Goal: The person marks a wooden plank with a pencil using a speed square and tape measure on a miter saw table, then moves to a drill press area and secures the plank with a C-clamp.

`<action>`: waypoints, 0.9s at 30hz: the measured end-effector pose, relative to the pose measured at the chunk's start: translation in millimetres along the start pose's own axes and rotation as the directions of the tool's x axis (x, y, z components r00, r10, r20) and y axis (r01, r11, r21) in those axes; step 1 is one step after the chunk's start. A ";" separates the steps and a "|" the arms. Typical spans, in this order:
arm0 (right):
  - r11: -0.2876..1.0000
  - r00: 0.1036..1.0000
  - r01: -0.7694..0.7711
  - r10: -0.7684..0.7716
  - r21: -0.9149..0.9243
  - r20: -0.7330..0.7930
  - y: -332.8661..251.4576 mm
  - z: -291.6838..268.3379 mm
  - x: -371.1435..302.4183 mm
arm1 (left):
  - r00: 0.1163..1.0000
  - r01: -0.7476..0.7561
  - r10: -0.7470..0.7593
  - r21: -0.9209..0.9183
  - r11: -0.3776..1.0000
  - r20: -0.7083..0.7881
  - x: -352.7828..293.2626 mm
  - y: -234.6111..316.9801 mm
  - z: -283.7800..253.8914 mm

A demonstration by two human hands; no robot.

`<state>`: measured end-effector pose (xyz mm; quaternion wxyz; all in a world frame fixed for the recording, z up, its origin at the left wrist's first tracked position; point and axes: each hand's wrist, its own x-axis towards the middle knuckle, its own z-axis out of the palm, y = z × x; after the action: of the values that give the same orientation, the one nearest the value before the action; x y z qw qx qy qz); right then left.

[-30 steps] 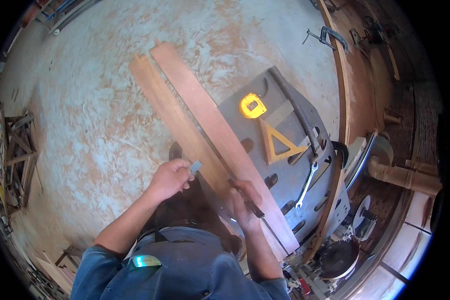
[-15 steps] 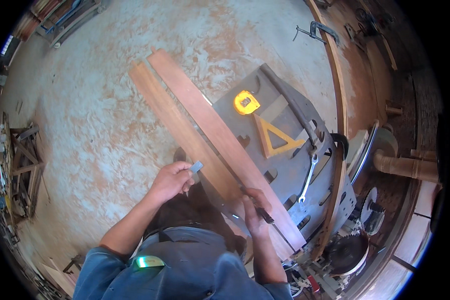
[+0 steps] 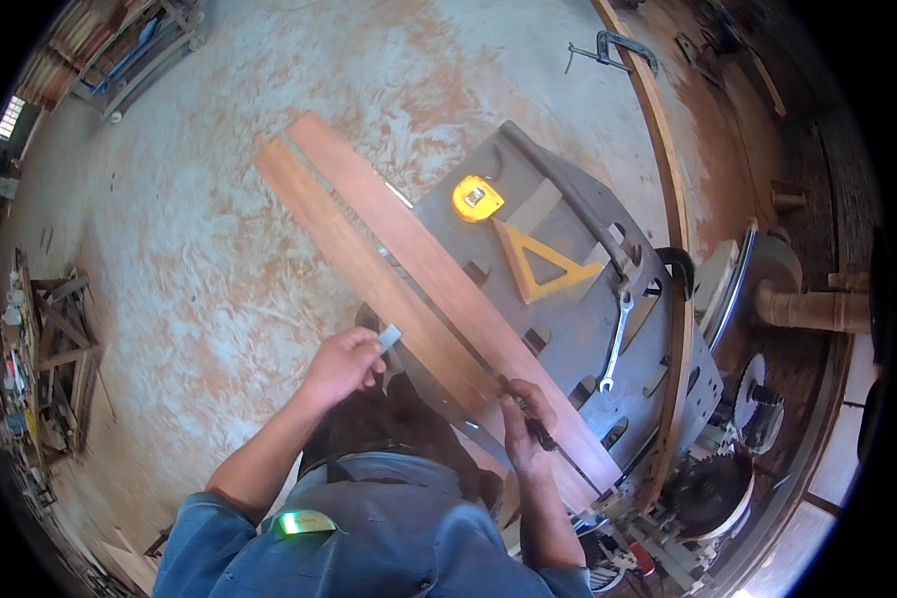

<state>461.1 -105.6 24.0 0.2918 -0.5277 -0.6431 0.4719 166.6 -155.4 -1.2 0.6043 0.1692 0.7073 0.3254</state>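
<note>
two boards lie across the worktop; the right hand, grasping a dark tool, has slid toward their near end, leaving less length below, while the left hand pinches a grey piece.

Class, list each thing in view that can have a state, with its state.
Left hand, pinching small grey piece
Right hand, closed around dark tool
Brown board, lying beside pink board
Tape measure, no tape visibly extended
Yellow square, lying on table
Wrench, lying on table
Clamp, on wooden rail; tightness unclear
</note>
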 end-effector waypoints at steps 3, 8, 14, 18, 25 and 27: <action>0.979 0.984 0.174 -0.178 -0.107 -0.024 14.9 -4.6 -10.0 | 0.999 0.013 -0.016 0.062 0.998 0.042 -8.7 -7.0 18.7; 0.937 0.981 0.130 -0.073 -0.325 0.181 33.3 -26.9 -42.4 | 0.996 -0.002 -0.004 0.063 0.998 0.086 -10.7 -8.9 24.0; 0.758 0.971 0.233 -0.221 -0.609 0.096 23.3 -23.1 -61.9 | 0.993 0.005 -0.015 0.088 0.996 0.121 -1.2 2.9 9.7; 0.694 0.986 0.150 -0.159 -0.705 0.054 32.9 -19.9 -72.3 | 0.987 0.006 -0.023 0.105 0.994 0.161 11.7 7.3 1.7; 0.588 0.994 0.071 -0.105 -0.805 0.012 23.7 -4.0 -70.5 | 0.962 -0.012 -0.012 0.084 0.996 0.272 21.7 6.3 -13.5; 0.602 0.994 0.076 -0.111 -0.795 0.011 22.9 -3.0 -70.2 | 0.955 -0.016 -0.016 0.106 0.994 0.296 21.7 12.9 -15.7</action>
<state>492.1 -171.7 12.8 0.0647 -0.5771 -0.8064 0.1115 144.8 -136.3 -7.8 0.6933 0.2483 0.6253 0.2580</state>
